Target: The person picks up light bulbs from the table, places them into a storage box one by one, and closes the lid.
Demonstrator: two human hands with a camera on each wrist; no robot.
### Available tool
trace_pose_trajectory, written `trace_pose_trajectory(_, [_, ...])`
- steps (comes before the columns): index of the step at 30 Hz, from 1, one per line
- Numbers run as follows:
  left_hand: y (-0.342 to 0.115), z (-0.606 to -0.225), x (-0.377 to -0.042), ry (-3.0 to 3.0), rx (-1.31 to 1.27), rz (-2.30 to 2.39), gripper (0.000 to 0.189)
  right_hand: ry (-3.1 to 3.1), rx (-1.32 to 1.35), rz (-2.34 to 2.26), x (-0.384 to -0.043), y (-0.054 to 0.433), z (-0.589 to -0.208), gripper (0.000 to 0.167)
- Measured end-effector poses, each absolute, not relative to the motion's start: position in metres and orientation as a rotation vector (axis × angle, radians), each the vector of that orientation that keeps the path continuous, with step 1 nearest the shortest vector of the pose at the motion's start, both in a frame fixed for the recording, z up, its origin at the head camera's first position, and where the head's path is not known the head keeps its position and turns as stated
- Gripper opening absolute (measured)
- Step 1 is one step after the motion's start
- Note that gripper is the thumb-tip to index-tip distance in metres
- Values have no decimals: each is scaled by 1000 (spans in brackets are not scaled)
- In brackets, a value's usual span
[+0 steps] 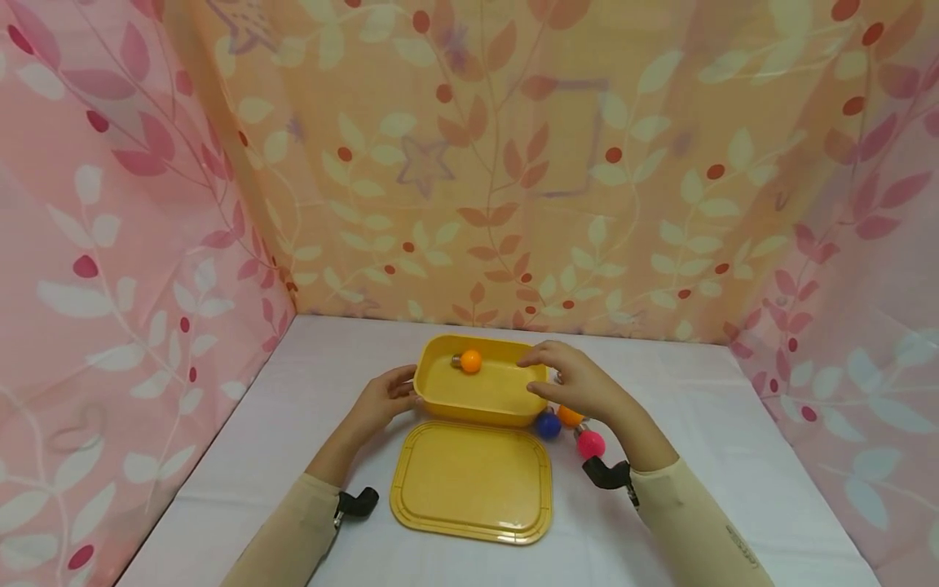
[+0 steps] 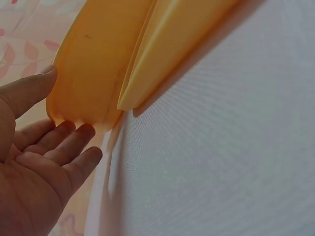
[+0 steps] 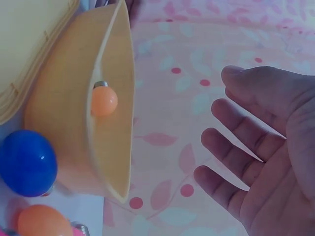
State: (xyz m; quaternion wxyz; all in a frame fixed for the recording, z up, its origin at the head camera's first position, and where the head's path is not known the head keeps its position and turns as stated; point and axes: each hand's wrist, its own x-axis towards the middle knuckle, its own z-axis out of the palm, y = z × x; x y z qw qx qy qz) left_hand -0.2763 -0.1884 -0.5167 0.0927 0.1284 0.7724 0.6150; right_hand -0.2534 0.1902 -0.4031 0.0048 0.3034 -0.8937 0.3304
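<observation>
A yellow plastic box (image 1: 469,412) stands on the white-covered table, with one small orange light bulb (image 1: 471,361) lying inside. My left hand (image 1: 383,401) is at the box's left end, and in the left wrist view its thumb and fingertips touch the end wall (image 2: 91,64). Over the box's right end hovers my right hand (image 1: 575,381), fingers spread and relaxed with nothing between them. Beside the box's right front corner lie a blue bulb (image 1: 548,425), another orange bulb (image 1: 570,416) and a pink bulb (image 1: 590,445). Part of this group is hidden under my right hand.
A flat yellow lid (image 1: 471,481) lies just in front of the box, close to its front wall. Floral fabric hangs behind the table (image 1: 352,326) and along both sides. Each wrist carries a black camera mount (image 1: 358,502).
</observation>
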Motion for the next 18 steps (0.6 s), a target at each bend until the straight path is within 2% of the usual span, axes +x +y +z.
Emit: trace_pose_trajectory(18, [-189, -518, -276, 2291, 364, 1830, 72, -2715, 900, 1100, -216, 227, -429, 34])
